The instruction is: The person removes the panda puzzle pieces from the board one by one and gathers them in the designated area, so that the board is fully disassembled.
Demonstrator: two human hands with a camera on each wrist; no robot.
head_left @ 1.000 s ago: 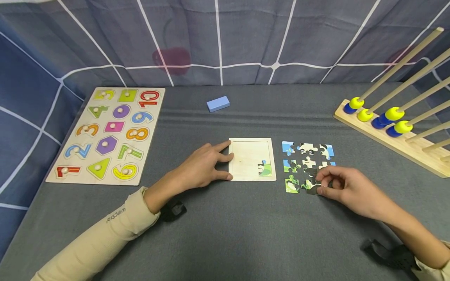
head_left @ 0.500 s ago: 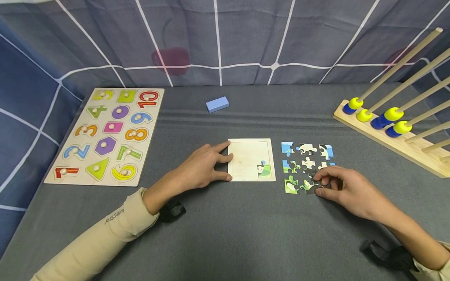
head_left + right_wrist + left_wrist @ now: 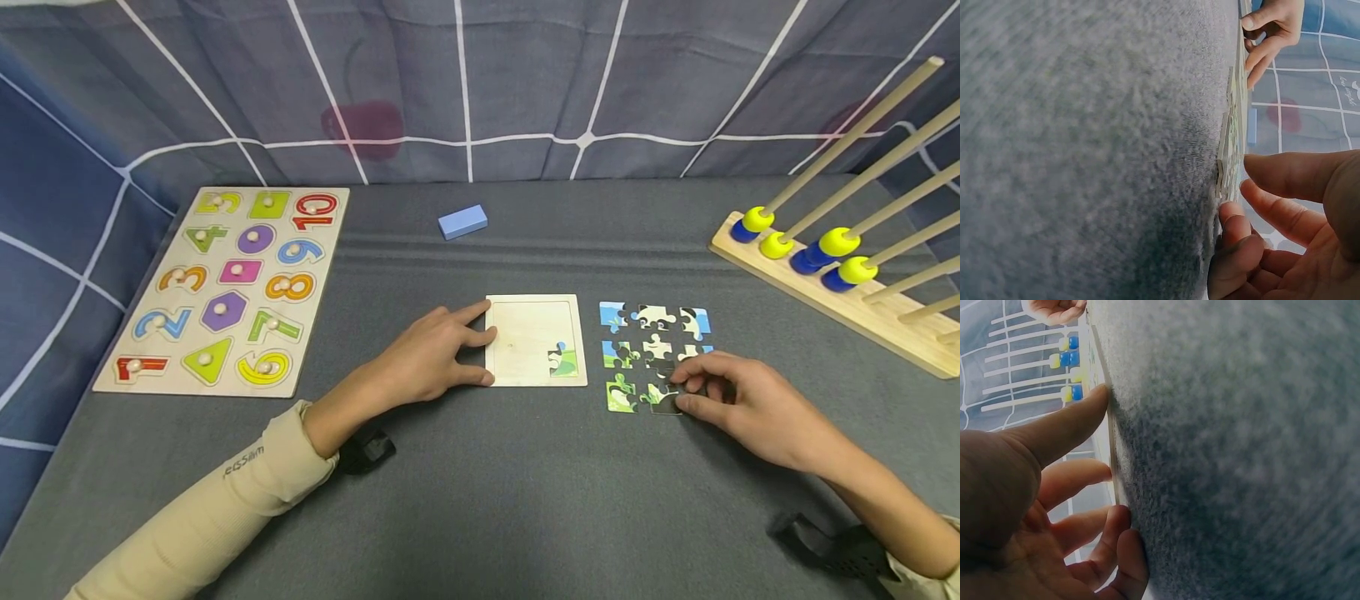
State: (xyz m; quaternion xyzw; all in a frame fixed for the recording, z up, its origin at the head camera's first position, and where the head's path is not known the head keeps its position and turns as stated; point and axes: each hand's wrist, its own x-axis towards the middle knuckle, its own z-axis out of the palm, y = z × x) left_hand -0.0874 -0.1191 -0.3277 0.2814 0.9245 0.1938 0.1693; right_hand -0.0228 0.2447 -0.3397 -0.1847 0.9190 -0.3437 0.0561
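My left hand (image 3: 427, 354) rests at the left edge of a square wooden puzzle tray (image 3: 517, 333), thumb and fingers spread along that side. One green-and-blue jigsaw piece (image 3: 566, 360) lies in the tray's lower right corner. To the right, several panda jigsaw pieces (image 3: 621, 354) lie loosely in rows on the cloth. My right hand (image 3: 742, 408) hovers low over the lower right of these rows, loosely bent. Its thumb and index fingertips are by the bottom middle piece (image 3: 663, 400); nothing shows between them in the right wrist view. The hand partly covers the pieces there.
A number-and-shape peg board (image 3: 225, 292) lies at the left. Behind the tray is a blue block (image 3: 462, 222). At the right stands a wooden bead rack (image 3: 832, 292) with tall rods and yellow and blue beads. A grey checked cloth (image 3: 525, 92) rises at the back.
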